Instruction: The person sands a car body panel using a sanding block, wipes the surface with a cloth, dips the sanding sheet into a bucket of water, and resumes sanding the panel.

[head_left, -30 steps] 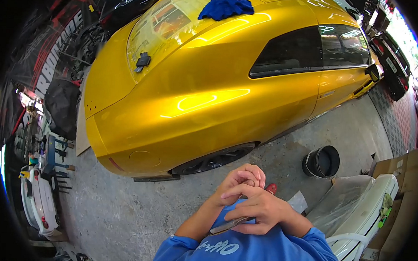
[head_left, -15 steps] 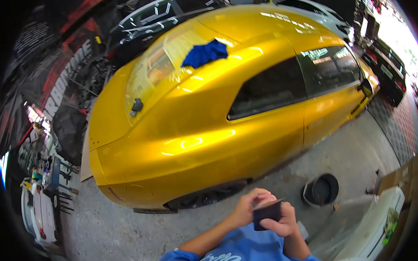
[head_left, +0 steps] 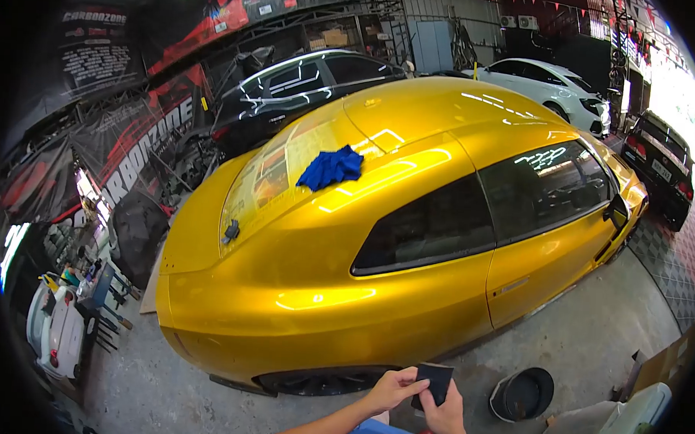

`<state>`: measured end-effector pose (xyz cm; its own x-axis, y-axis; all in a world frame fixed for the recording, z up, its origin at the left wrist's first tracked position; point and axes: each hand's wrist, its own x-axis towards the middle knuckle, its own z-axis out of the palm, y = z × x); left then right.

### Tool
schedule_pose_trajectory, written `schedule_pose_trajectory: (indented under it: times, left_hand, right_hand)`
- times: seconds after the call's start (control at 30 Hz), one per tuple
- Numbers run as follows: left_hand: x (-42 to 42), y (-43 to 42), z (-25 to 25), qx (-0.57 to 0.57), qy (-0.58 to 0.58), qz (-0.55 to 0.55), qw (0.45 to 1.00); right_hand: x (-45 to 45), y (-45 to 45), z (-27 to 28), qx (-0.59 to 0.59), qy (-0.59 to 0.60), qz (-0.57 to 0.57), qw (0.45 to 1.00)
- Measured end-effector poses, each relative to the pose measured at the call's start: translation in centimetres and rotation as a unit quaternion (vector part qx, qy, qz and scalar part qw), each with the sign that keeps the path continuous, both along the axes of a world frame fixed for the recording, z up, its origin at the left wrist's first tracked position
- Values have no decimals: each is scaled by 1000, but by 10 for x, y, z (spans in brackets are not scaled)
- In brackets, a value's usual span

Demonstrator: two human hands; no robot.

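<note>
My left hand (head_left: 395, 388) and my right hand (head_left: 446, 414) are close together, low in the view, beside the yellow car (head_left: 405, 326). Between them is a small, dark, folded sheet (head_left: 435, 381), which looks like sandpaper, though its kind is not certain. The left fingers pinch its left edge. My right thumb lies over its lower face, and the other right fingers are mostly behind it. On the car's rear glass rests a crumpled blue cloth (head_left: 331, 168). A small dark object (head_left: 231, 231) sits lower on that glass.
A black bucket (head_left: 549, 392) stands on the concrete floor (head_left: 181, 372) to my right. Cardboard (head_left: 675, 357) and a pale panel (head_left: 633, 422) are at the lower right. Behind the yellow car are a black car (head_left: 291, 89) and a white car (head_left: 543, 86).
My view has tilted up, so the car and hands appear lower. The dark sheet has been turned more upright, and the left fingers now pinch its edge.
</note>
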<state>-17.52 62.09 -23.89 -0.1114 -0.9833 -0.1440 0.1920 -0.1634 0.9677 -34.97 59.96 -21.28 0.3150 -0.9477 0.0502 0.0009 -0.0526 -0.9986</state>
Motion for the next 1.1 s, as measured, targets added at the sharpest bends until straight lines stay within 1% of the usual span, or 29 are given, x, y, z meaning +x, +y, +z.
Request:
schedule_pose_trajectory:
  times: [0.03, 0.07, 0.1, 0.13, 0.2, 0.23, 0.27, 0.33, 0.4, 0.43, 0.47, 0.53, 0.63, 0.7, 0.73, 0.77, 0.8, 0.83, 0.87, 0.9, 0.93, 0.97, 1.0, 1.03, 1.07, 1.1]
  left_hand:
    - [3, -7, 9, -36, -50, 38, 997]
    - [8, -17, 15, -15, -9, 69, 997]
    - [15, -27, 21, -55, -16, 97, 994]
    - [25, -39, 30, -95, -20, 125, 987]
    - [70, -66, 63, -99, -222, 179, 953]
    - [72, -84, 110, -110, -187, 263, 940]
    - [106, -103, 126, -199, -339, 321, 862]
    - [162, -133, 173, -285, -394, 392, 781]
    - [207, -170, 208, -364, -449, 462, 673]
    - [232, -190, 221, -394, -504, 470, 608]
    - [257, -211, 229, -420, -555, 474, 539]
    - [302, -261, 234, -411, -581, 485, 508]
    - [374, -340, 207, -285, -645, 467, 534]
    - [396, -367, 174, -169, -714, 376, 566]
    - [404, -375, 163, -112, -746, 325, 571]
    - [411, -380, 156, -116, -704, 349, 608]
    - [409, -382, 155, -117, -661, 369, 643]
    - [405, -377, 153, -133, -661, 381, 633]
    - [392, -365, 163, -149, -660, 391, 624]
    - [380, -362, 170, -185, -668, 403, 598]
    - [367, -359, 175, -221, -673, 414, 572]
    - [351, -357, 179, -255, -676, 423, 547]
    - [330, -355, 185, -301, -642, 405, 577]
    - [303, -354, 190, -346, -602, 386, 607]
    - [274, -360, 189, -391, -557, 362, 637]
    - [243, -367, 174, -437, -539, 347, 631]
  right_hand:
    - [1, -7, -6, -1, -28, 14, 1000]
    - [3, -15, -7, -1, -55, 28, 998]
    - [1, -26, -8, -2, -21, 59, 998]
    - [4, -35, -8, 29, -60, 40, 997]
    - [15, -54, -13, 87, -133, 3, 987]
    - [13, -68, -28, 91, -103, 18, 990]
    - [9, -85, -24, 68, -41, 41, 996]
    - [-2, -108, -7, 35, 86, 81, 992]
    - [-12, -136, -31, 3, 94, 111, 989]
    - [-16, -144, -45, -11, 101, 125, 987]
    - [-16, -152, -45, 24, 95, 115, 988]
    - [-16, -167, -45, 96, 80, 92, 988]
    - [-9, -192, -84, 98, 115, 73, 986]
    - [7, -200, -55, -36, 206, 47, 977]
    - [18, -205, -42, -102, 247, 34, 963]
    - [26, -210, -39, -121, 259, 28, 958]
    - [30, -216, -39, -99, 244, 60, 963]
    - [32, -220, -41, -74, 227, 92, 967]
    - [34, -223, -40, -47, 209, 124, 969]
    - [36, -232, -22, 20, 283, 188, 940]
    - [34, -239, -20, -2, 299, 234, 925]
    - [28, -245, -42, -55, 312, 243, 917]
    - [23, -247, -60, -107, 328, 251, 904]
    - [22, -253, -49, -67, 386, 274, 878]
    - [18, -256, -41, -80, 405, 265, 871]
    - [14, -261, -41, -86, 410, 253, 872]
